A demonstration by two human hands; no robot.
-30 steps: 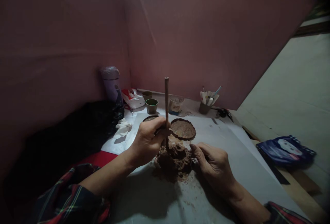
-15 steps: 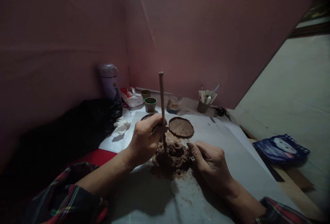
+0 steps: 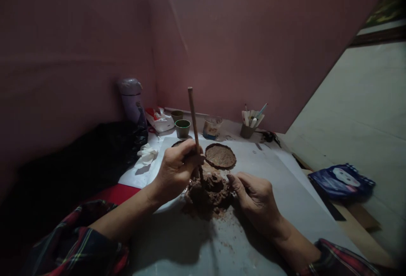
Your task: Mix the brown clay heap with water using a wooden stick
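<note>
A long wooden stick is gripped in my left hand, its top leaning slightly left. The stick's lower end, dark with clay, meets a rough brown clay mound with a hollow in its top. At the mound's right rim is my right hand, closed, thumb against the clay; its curled fingers are partly hidden. Behind the mound lies a flat round clay disc with a raised dark edge. Another round piece is mostly covered by my left hand.
Small cups, a glass jar and a pot of pens line the back. White gloves, a black plastic bag and a purple flask are left. Clay crumbs dot the white sheet. A blue pouch lies right.
The stick's top has tipped a little to the left. Both hands keep their places at the clay mound, while the whole view has shifted slightly.
</note>
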